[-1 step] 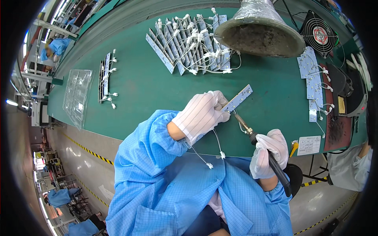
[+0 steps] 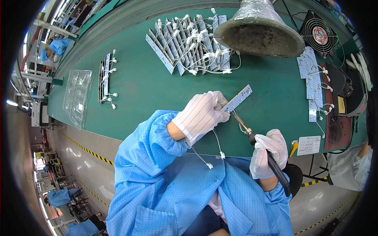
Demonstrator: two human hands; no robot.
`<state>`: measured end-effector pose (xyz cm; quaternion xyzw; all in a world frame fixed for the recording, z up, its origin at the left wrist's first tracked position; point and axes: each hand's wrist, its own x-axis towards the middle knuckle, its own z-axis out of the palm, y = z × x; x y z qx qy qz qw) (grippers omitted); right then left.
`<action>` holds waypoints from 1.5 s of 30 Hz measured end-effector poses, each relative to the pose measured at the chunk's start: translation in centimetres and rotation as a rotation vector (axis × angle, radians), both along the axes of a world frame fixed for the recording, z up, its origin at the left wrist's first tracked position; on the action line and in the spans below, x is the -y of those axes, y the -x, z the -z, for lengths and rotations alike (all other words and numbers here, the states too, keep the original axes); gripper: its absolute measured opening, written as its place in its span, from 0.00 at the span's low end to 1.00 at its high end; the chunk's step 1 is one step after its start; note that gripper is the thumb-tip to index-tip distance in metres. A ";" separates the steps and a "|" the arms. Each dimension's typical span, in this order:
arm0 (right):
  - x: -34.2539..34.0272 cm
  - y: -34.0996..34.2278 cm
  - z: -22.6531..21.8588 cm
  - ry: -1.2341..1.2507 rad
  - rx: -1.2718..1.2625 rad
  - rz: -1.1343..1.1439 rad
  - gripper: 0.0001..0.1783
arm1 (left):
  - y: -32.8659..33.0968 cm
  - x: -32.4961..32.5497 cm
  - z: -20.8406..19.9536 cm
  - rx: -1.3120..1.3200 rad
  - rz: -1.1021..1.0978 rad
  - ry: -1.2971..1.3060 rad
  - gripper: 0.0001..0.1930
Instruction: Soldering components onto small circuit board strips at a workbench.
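My left hand (image 2: 204,112), in a white striped glove, is closed around a narrow light-blue LED circuit board (image 2: 238,98). The board slants up to the right, and part of it is hidden under the glove. White wires with small connectors (image 2: 222,155) dangle below that hand. In my gloved right hand (image 2: 269,153) is a soldering iron (image 2: 252,135) with a black handle. Its metal tip meets the lower edge of the board beside my left fingers; whether it touches cannot be made out.
A bundle of wired LED boards (image 2: 189,45) lies at the back, near a wide metal fume duct (image 2: 260,37). More boards (image 2: 314,86) and a soldering stand (image 2: 346,88) are at right, below a fan (image 2: 319,33). At left are a clear plastic tray (image 2: 77,98) and several boards (image 2: 105,78).
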<state>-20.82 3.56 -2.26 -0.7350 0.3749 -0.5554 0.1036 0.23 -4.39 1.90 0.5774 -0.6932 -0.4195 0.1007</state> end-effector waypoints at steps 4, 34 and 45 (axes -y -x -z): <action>0.0 -0.3 -0.4 -0.071 0.022 0.005 0.08 | -0.2 0.1 0.2 0.015 0.036 0.019 0.17; -1.0 0.6 0.5 -0.091 0.012 0.089 0.06 | 1.4 0.2 1.2 0.108 0.049 0.343 0.21; 0.1 0.0 -0.2 -0.091 0.163 -0.050 0.12 | 0.6 0.3 1.3 -0.134 0.085 0.226 0.13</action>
